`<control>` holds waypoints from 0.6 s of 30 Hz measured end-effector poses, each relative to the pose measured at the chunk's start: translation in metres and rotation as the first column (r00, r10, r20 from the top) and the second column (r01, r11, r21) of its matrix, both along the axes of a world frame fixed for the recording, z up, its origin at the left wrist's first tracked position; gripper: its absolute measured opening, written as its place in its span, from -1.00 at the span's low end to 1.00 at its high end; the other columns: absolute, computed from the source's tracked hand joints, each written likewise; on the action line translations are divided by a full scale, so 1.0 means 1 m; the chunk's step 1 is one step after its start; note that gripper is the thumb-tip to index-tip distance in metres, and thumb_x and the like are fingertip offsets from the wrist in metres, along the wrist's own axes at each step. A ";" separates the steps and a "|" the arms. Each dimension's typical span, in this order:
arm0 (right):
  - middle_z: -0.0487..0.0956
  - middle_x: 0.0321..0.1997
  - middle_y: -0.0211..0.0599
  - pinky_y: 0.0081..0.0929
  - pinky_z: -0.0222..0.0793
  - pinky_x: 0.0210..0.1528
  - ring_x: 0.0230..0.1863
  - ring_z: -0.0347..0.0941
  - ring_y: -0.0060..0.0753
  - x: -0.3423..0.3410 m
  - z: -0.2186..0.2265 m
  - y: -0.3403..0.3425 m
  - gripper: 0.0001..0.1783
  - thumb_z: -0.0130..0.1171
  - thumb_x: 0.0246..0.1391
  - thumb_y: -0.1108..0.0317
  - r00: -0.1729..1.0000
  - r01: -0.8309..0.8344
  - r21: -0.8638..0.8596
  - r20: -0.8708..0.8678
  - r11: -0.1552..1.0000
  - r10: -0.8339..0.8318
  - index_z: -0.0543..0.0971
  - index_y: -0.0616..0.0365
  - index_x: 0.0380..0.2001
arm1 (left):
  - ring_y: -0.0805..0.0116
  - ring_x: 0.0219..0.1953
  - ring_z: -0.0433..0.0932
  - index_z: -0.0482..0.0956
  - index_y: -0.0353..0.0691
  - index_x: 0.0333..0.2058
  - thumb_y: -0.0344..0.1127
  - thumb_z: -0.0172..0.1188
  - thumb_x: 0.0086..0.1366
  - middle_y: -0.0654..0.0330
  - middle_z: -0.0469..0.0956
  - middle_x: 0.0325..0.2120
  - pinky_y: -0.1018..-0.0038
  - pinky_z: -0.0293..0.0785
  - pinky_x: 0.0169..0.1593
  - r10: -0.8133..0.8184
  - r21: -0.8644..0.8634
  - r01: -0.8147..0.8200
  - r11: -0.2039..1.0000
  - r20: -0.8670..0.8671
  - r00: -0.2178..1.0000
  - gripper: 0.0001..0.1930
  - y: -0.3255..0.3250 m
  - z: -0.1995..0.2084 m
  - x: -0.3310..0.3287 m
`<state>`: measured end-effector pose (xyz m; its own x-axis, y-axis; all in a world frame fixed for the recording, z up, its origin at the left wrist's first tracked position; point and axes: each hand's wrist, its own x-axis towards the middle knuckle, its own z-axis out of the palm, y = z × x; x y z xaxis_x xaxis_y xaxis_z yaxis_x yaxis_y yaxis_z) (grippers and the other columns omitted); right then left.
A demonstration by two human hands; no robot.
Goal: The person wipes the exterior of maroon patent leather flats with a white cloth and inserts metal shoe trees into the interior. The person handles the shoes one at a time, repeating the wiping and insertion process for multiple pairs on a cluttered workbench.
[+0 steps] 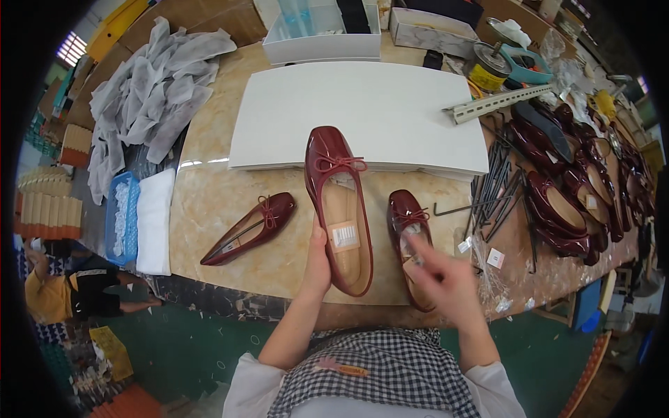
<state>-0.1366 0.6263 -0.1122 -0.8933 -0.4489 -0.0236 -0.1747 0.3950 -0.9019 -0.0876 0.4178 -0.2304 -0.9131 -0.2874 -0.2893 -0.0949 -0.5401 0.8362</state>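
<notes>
Left hand (317,261): we're gripping the dark red flat shoe (339,209) by its heel side.
Right hand (446,279): blurred, fingers loosely spread, empty, over the second shoe (408,223).
Handling: light, glossy, likely slippery; the heel rim looks the best hold.

I take this for a shoe workshop. Dark red flats (557,209) crowd my marble bench (209,209) at three o'clock, with shoe boxes (324,35) at twelve and wrapping tissue (150,90) at ten.
</notes>
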 end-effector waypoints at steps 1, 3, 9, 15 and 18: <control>0.44 -0.68 -0.24 -0.57 0.18 -0.58 -0.68 0.22 -0.61 0.004 0.002 -0.006 -0.58 0.15 0.11 0.40 0.994 -0.062 0.017 0.087 0.998 0.060 0.51 0.09 0.08 | 0.10 -0.18 0.58 0.22 -0.23 0.18 0.36 -0.42 0.32 0.01 0.48 -0.04 0.22 0.55 -0.12 0.016 -0.039 -0.017 0.999 -0.020 1.000 -0.22 0.000 -0.002 0.000; 0.37 -0.71 -0.17 -0.54 0.16 -0.60 -0.70 0.21 -0.55 0.008 0.003 -0.017 -0.58 0.11 0.14 0.38 0.974 -0.135 0.005 0.183 0.991 0.132 0.49 0.09 0.09 | 0.14 -0.11 0.55 0.17 -0.17 0.21 0.30 -0.45 0.37 0.05 0.47 -0.02 0.24 0.51 -0.04 0.055 -0.121 -0.062 0.991 -0.059 0.997 -0.28 -0.004 -0.006 0.001; 0.35 -0.72 -0.18 -0.46 0.16 -0.63 -0.73 0.24 -0.42 -0.009 0.000 -0.039 -0.62 0.04 0.19 0.36 0.974 -0.117 -0.092 0.184 0.989 0.133 0.49 0.18 0.07 | 0.26 0.14 0.37 0.11 -0.16 0.27 0.27 -0.44 0.39 0.10 0.35 0.12 0.32 0.30 0.19 -0.063 -0.314 0.003 0.949 -0.179 0.982 -0.29 0.002 0.027 0.001; 0.45 -0.72 -0.15 -0.32 0.26 -0.63 -0.69 0.42 -0.20 0.001 -0.012 -0.065 -0.67 0.12 0.11 0.38 0.947 0.035 -0.108 -0.313 0.994 -0.067 0.52 0.31 -0.07 | 0.26 0.10 0.39 0.19 -0.23 0.24 0.40 -0.46 0.32 0.14 0.41 0.07 0.34 0.26 0.20 0.125 -0.267 -0.120 0.956 0.003 0.992 -0.16 0.024 0.005 0.016; 0.46 -0.70 -0.16 -0.31 0.30 -0.59 -0.68 0.42 -0.18 0.012 -0.036 -0.069 -0.65 0.14 0.09 0.36 0.890 0.057 0.028 -0.453 0.998 -0.038 0.52 0.27 -0.05 | 0.26 0.06 0.43 0.29 -0.24 0.18 0.43 -0.48 0.31 0.15 0.47 0.00 0.38 0.30 0.17 0.190 -0.142 -0.184 0.973 0.029 0.981 -0.14 0.035 0.002 0.022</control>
